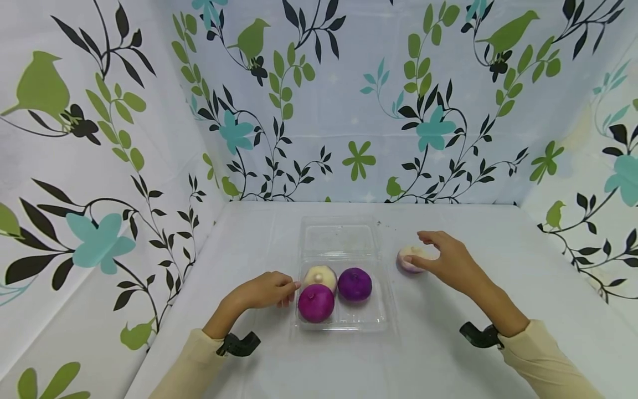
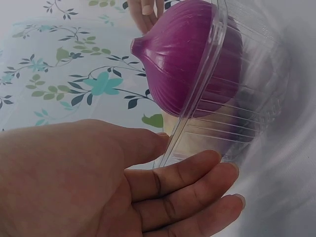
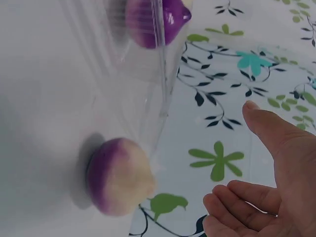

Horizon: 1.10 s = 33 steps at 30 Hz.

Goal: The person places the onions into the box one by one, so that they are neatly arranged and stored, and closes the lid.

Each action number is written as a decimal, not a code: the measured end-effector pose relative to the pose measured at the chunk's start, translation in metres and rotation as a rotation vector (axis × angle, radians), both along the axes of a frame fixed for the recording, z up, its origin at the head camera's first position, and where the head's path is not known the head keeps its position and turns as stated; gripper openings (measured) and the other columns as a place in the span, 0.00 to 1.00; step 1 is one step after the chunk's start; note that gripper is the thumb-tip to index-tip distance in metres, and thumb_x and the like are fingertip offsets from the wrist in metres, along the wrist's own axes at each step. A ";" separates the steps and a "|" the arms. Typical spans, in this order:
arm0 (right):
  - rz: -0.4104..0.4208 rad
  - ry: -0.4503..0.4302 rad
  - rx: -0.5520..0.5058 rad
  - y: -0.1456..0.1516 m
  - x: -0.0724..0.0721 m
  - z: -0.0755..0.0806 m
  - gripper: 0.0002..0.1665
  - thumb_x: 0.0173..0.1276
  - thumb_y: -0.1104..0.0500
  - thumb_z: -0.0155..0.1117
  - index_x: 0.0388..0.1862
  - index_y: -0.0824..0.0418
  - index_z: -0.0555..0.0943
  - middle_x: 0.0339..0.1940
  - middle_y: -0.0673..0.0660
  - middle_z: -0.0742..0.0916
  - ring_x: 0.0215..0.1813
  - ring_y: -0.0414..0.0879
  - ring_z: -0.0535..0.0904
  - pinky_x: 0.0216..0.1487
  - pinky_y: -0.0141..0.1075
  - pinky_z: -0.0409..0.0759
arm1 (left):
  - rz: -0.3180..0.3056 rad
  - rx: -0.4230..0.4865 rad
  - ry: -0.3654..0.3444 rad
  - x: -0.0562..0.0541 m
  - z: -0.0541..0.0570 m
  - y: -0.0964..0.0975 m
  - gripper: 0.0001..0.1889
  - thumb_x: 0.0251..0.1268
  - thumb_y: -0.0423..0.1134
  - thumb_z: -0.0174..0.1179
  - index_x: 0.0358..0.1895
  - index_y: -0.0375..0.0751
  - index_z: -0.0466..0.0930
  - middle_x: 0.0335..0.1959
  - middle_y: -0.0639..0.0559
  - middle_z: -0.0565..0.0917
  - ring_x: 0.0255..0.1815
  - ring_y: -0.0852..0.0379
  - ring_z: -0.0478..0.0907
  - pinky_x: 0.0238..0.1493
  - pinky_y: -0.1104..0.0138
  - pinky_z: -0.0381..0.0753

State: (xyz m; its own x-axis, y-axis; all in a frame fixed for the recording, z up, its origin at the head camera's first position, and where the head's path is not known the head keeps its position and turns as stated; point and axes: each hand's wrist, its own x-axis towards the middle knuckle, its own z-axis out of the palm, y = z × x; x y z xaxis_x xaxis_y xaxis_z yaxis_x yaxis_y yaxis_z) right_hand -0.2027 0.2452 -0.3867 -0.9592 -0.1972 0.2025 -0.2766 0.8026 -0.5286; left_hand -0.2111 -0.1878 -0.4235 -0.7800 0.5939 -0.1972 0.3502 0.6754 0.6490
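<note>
I had right hand spread, purple-white bulb below it; left hand spread loosely, clear container right beside it.

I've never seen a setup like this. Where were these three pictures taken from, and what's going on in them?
There's no robot here, just a person's bare left hand and right hand. The widest picture comes from a camera on the person's head, looking forward and down; the other two come from cameras on each wrist.

On the white surface sits an open clear plastic box. Inside are a magenta onion-like bulb, a purple bulb and a pale bulb. A white-and-purple bulb lies outside, to the box's right.

The right hand is beside that loose bulb, thumb and fingers apart, not holding it. The left hand is at the box's left edge; whether it touches is hard to tell.
</note>
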 end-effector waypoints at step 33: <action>0.021 -0.199 -0.037 0.047 -0.043 -0.074 0.49 0.70 0.38 0.72 0.73 0.73 0.72 0.68 0.73 0.81 0.68 0.70 0.78 0.64 0.63 0.79 | 0.012 -0.003 -0.004 0.000 -0.001 0.000 0.23 0.87 0.46 0.48 0.33 0.35 0.84 0.27 0.48 0.85 0.29 0.54 0.80 0.34 0.62 0.77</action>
State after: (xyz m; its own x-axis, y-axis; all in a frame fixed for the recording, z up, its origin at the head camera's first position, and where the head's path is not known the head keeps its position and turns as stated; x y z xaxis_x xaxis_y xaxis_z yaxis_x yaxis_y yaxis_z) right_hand -0.2456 0.2923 -0.4611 -0.9768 -0.2137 0.0167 -0.1803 0.7768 -0.6034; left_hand -0.2111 -0.1882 -0.4245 -0.7864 0.5838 -0.2020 0.3393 0.6815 0.6484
